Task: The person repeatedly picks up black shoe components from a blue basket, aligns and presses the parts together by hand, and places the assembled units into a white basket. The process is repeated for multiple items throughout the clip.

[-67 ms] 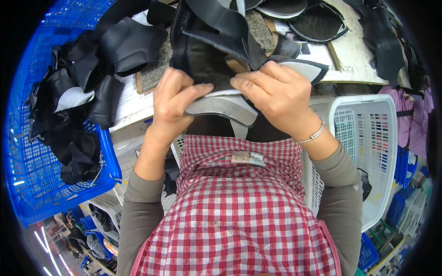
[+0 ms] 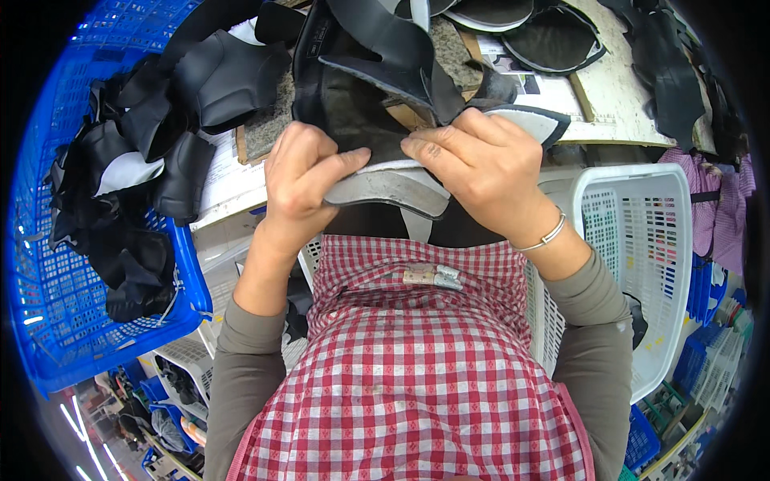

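A black leather shoe upper (image 2: pixel 345 104) lies over the near edge of the bench, its dark lining facing up. Along its near end runs a pale grey curved strip (image 2: pixel 385 189), bent toward me. My left hand (image 2: pixel 303 172) is closed on the left side of that edge, thumb on top. On the right side my right hand (image 2: pixel 481 160) pinches the same edge, thumb and fingertips pressed down. The two thumbs point at each other with a short gap between. What lies under the curled fingers is hidden.
A blue basket (image 2: pixel 188 293) heaped with black shoe uppers (image 2: pixel 233 80) stands at the left. More uppers (image 2: pixel 553 44) lie across the bench (image 2: pixel 618 88), over papers and a stone slab (image 2: pixel 269 132). A white plastic basket (image 2: pixel 682 232) stands below the bench at the right.
The left hand has shifted very slightly along the edge, and the upper has tilted a little. Both hands keep their hold.
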{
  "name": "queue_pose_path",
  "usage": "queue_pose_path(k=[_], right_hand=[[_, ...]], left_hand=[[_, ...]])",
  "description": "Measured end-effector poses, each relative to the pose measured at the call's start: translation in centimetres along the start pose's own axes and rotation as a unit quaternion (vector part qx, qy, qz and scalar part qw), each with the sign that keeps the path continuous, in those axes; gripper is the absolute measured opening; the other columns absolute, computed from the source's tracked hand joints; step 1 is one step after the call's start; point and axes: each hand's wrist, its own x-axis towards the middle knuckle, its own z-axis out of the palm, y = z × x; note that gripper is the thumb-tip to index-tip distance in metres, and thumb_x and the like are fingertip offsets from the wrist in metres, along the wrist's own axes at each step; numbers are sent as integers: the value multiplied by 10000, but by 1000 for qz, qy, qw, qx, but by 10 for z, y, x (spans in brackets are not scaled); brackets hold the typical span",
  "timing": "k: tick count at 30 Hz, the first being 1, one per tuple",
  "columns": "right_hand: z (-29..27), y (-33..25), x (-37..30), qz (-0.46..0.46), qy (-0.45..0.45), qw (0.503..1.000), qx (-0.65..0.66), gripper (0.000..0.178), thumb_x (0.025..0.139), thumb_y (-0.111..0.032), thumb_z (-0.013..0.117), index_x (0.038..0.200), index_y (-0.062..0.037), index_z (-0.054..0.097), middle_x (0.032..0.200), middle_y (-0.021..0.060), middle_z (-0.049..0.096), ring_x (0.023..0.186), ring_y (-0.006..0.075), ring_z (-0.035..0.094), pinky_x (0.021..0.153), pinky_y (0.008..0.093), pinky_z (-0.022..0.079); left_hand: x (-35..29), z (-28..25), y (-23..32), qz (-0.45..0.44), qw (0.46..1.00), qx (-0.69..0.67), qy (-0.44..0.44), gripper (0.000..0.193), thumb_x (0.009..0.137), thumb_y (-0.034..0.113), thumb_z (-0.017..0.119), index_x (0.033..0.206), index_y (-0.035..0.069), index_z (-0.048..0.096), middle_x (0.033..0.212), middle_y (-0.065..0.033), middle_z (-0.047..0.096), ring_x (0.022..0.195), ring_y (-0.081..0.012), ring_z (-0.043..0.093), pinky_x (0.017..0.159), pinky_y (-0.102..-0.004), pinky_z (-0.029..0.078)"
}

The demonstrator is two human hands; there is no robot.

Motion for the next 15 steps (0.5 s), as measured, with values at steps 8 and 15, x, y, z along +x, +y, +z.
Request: queue_pose_path(k=[8, 15], right_hand=[[-7, 3, 1, -12, 18, 999, 32, 159, 734, -189, 762, 888, -150, 774, 860, -74, 742, 700, 114, 611, 567, 267, 466], [-28, 0, 5, 14, -129, 985, 116, 358, 763, -47, 725, 1119, -80, 749, 1087, 1, 756, 916, 182, 654, 783, 328, 502]], left_hand=[[8, -8, 9, 39, 999, 13, 16, 389, 522, 129, 769, 902, 51, 761, 736, -37, 506, 698, -242, 549, 621, -377, 398], [5, -16, 11, -55, 997, 48, 1, 329, 526, -3, 762, 850, 55, 749, 772, -51, 552, 721, -261, 562, 617, -375, 419]])
